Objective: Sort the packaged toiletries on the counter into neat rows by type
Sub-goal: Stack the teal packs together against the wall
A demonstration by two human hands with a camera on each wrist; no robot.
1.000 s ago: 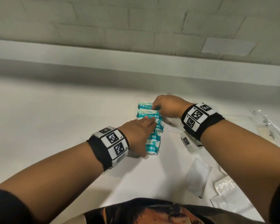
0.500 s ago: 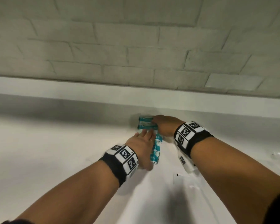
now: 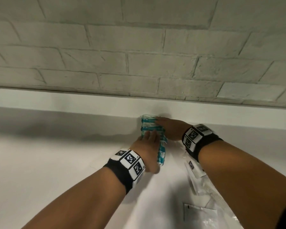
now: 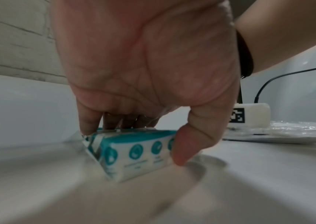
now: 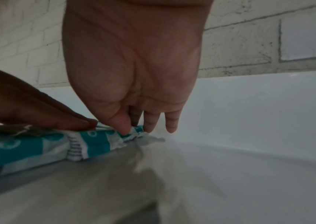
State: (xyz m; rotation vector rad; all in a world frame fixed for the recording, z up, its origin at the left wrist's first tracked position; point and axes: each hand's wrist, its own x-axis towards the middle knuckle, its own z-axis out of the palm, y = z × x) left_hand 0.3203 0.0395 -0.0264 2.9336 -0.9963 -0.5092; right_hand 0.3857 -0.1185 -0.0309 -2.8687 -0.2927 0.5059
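Head view: clear packets (image 3: 203,215) lie nearest on the white surface (image 3: 56,162), right of centre. Left hand (image 3: 148,152): thumb and fingers curled round the near end of the teal-and-white packs (image 3: 153,129). Right hand (image 3: 169,128): thumb and fingers pinch the packs' far end. Packs lie in a row on the surface, against its back edge. Brick wall (image 3: 139,55) behind.

**Wall, ledge and cable**

Grey brick wall (image 3: 139,47) across the upper frame. Below it, a white ledge (image 3: 56,101) running left to right. At right in the left wrist view, a thin black cable (image 4: 268,81) curving down.
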